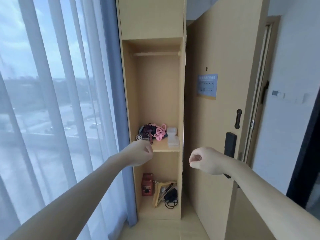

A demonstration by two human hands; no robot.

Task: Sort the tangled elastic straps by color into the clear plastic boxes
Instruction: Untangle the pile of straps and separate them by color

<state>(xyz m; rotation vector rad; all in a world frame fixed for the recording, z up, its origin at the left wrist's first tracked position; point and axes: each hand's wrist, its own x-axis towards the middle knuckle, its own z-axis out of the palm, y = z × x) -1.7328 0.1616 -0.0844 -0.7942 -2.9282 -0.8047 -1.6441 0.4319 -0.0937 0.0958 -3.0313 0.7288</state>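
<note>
A tangle of elastic straps lies on a wooden shelf (161, 147) in an open narrow cabinet: dark and maroon straps (147, 131) at the left, pink straps (160, 132) at the right. Two clear plastic boxes stand right of the pile, one behind (171, 132), one in front (173, 142). My left hand (138, 154) is held out just below the shelf's front left corner, fingers curled, holding nothing. My right hand (205, 161) hangs further right in front of the door, fingers curled with thumb near forefinger, empty.
Under the shelf, the cabinet floor holds a red box (147, 184), a yellowish bag (161, 191) and black cables (171, 199). A sheer curtain (60, 101) covers the window at left. A wooden door (216, 101) with a black lock stands at right.
</note>
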